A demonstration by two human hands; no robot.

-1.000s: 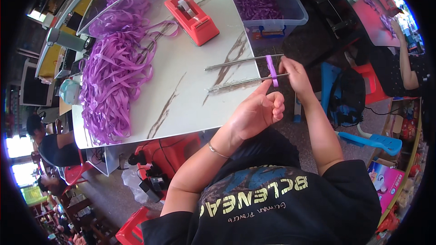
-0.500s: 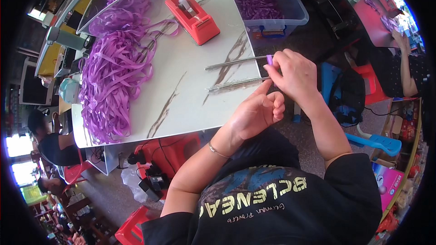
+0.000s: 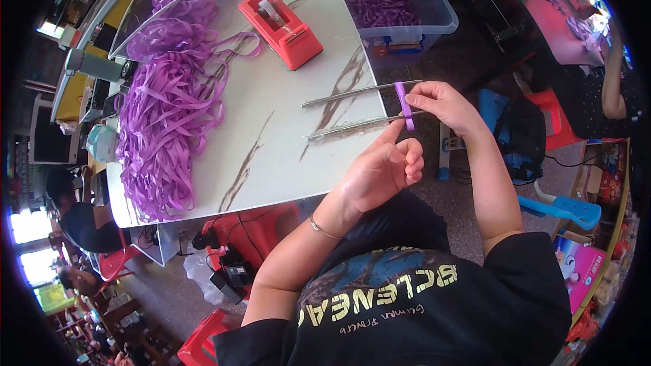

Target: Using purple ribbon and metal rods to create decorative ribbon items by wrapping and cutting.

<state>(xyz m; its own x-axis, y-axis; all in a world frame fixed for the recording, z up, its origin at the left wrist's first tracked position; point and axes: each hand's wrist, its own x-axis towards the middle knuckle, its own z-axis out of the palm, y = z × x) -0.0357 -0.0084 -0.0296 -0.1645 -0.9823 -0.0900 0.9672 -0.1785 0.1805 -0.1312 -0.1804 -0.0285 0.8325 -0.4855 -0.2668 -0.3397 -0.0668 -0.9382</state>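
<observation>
Two thin metal rods [image 3: 356, 92] lie side by side, jutting over the near edge of the white marble table [image 3: 271, 142]. A short purple ribbon strip [image 3: 405, 103] is wrapped across both rods near their tips. My right hand [image 3: 444, 105] pinches the strip at its right side between thumb and fingers. My left hand [image 3: 383, 171] is curled just below, with its index fingertip pressed on the strip's lower end at the nearer rod.
A big heap of purple ribbon [image 3: 166, 112] covers the table's left side. A red tape dispenser [image 3: 281, 24] stands at the back, with a clear bin of purple pieces [image 3: 400, 3] to its right. Red and blue stools stand around. Other people sit at left and far right.
My right hand has slid right off the rods, uncovering the wrapped strip. My left index finger has stretched up to the strip's lower end.
</observation>
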